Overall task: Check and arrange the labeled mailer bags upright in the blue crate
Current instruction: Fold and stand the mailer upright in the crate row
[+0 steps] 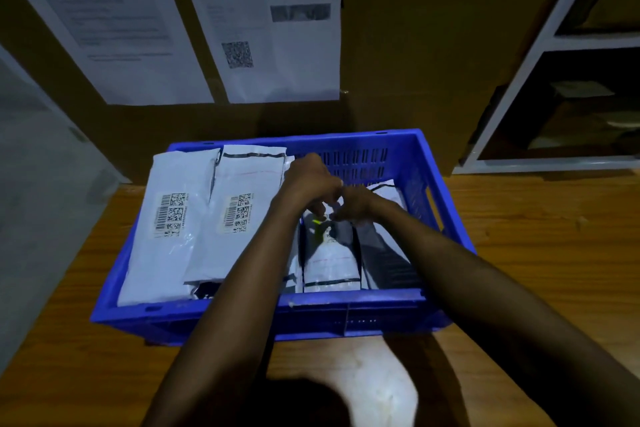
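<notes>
- Both hands meet inside the blue crate (426, 184): the left hand (311, 184) and right hand (356, 203) curl their fingers and pinch the upper end of a mailer bag (330, 260) right of centre.
- Two barcoded bags, the outer bag (166, 246) and inner bag (228, 239), lean across the crate's left half.
- That crate sits on the wooden counter (536, 218).

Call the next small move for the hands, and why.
Likely tip the middle bag up and set it against the labeled bags at left. The left hand and right hand pinch its far end inside the blue crate, and no barcode label shows on its visible face.
</notes>
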Tool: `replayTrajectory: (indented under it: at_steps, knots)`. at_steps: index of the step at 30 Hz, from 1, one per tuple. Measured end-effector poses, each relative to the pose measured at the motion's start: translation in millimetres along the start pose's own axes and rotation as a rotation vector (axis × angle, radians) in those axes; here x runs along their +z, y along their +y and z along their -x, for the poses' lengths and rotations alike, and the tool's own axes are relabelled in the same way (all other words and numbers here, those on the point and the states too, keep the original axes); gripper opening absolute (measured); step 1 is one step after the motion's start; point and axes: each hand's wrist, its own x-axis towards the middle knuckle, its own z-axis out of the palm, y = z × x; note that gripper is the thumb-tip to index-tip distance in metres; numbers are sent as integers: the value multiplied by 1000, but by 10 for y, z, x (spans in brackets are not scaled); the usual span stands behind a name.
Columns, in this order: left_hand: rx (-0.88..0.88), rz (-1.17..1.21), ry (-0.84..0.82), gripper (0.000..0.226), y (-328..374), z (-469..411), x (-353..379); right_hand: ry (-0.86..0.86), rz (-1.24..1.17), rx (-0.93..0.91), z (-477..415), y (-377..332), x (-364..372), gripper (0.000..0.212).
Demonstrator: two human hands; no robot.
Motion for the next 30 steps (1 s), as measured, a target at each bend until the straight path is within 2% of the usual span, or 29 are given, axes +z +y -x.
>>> replayTrajectory:
  at_steps: [3, 4, 6, 8, 10, 12, 15, 17, 19, 22, 25, 28, 30]
  knots:
    - [-3, -11, 24, 21, -8, -42, 79, -176, -113, 70, -7, 0, 15, 33]
    - [-7, -11, 33, 22, -23, -50, 114, -170, -117, 62, -15, 14, -29, 28]
    - [-5, -30, 52, 22, -58, -43, 187, -21, -22, 30, -36, 37, -208, 24]
    - [14, -96, 80, 17, -101, -54, 252, 225, 139, -9, -83, 132, -372, 35]
    - [37, -130, 99, 14, -127, -69, 322, 341, 182, 20, -74, 267, -448, 46]
    - [56, -134, 108, 13, -139, -68, 381, 270, 238, 60, -27, 361, -454, 55]
    - [74, -155, 106, 16, -165, -51, 434, 73, 348, 194, 3, 409, -355, 82]
    - [86, -177, 98, 15, -183, -50, 455, 57, 369, 241, -38, 417, -289, 93]
    - [94, -207, 78, 14, -201, -35, 478, 146, 313, 263, -59, 415, -291, 92]
    - [77, -256, 43, 19, -229, -13, 488, 259, 185, 248, -65, 436, -361, 75]
    - [60, -313, 27, 19, -225, 2, 490, 290, 34, 239, -17, 477, -387, 60]
    - [49, -320, 5, 17, -209, 29, 492, 284, -75, 273, 97, 464, -426, 67]
    - [36, -286, -16, 20, -215, 20, 476, 359, -158, 203, 169, 409, -498, 67]
